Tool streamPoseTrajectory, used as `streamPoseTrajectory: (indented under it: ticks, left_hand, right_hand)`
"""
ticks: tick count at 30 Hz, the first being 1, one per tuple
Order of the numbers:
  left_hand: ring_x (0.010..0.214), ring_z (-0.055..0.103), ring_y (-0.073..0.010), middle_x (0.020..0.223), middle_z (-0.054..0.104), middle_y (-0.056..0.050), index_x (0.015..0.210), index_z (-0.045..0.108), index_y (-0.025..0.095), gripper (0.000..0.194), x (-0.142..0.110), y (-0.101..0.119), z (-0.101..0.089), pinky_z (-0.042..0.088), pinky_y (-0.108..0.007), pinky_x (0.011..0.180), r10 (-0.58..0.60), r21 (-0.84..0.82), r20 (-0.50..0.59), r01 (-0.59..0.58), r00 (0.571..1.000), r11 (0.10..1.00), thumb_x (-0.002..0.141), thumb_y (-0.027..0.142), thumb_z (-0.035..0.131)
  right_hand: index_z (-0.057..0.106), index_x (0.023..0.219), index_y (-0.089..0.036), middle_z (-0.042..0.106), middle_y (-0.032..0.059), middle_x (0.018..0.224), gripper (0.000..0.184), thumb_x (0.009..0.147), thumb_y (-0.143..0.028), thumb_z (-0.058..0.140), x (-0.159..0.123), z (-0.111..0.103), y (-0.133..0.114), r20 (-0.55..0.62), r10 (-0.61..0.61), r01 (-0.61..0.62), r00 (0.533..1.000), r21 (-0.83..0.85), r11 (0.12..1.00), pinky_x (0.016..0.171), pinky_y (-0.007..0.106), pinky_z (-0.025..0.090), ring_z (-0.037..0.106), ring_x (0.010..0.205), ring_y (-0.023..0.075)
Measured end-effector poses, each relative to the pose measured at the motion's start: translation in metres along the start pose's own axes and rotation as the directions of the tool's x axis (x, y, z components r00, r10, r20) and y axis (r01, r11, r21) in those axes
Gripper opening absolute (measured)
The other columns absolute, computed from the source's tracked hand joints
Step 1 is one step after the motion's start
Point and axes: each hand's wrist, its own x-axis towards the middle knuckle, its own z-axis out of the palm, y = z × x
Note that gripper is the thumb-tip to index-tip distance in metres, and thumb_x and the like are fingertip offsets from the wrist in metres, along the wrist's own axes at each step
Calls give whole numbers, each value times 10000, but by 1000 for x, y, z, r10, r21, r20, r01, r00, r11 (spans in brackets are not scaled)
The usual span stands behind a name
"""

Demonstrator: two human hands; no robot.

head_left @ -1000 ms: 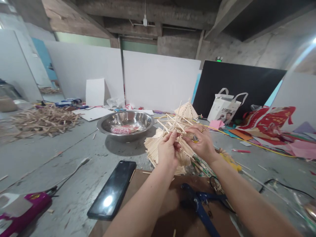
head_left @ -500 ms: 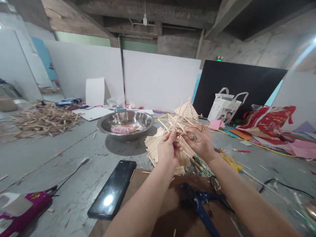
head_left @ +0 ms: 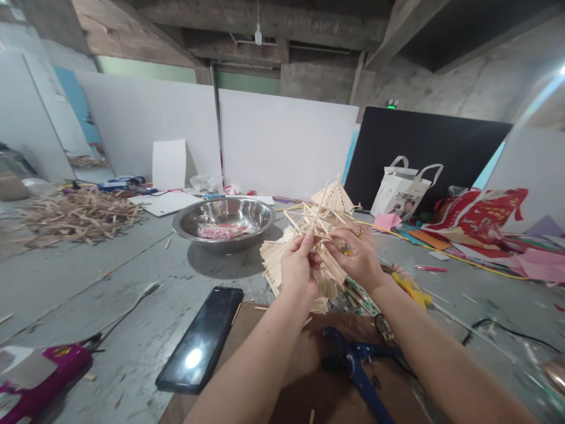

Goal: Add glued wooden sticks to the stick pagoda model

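A frame of thin wooden sticks (head_left: 302,219) is held up between both hands, with one stick rising from its middle. My left hand (head_left: 301,265) pinches its near edge between thumb and fingers. On the right side of that edge, my right hand (head_left: 359,254) grips with thumb and fingertips; a ring shows on one finger. Below and behind the hands lie panels of sticks laid side by side (head_left: 276,258), partly covered by the hands. Farther back stands a pointed, cone-like stick piece (head_left: 334,195).
A steel basin (head_left: 180,227) holds a plastic-wrapped packet. A phone (head_left: 200,338), a brown board (head_left: 260,359) and blue-handled cutters (head_left: 359,377) lie close by. At left are a purple glue gun (head_left: 66,371) and a stick heap (head_left: 83,215). Colored paper and a red bag (head_left: 481,215) lie right.
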Motion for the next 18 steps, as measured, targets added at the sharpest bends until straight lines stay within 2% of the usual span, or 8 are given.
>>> streamPoseTrajectory:
  ticks: [18]
  left_hand:
    - [329, 412, -6, 587, 564, 28, 670, 563, 135, 211, 1, -1, 1, 257, -129, 326, -1, -6, 9, 1, 1000, 1000, 546, 264, 677]
  right_hand:
    - [567, 805, -222, 594, 23, 811, 128, 705, -298, 546, -1, 2, -1, -27, -11, 10, 1000, -5, 1000, 772, 346, 362, 509, 819, 178]
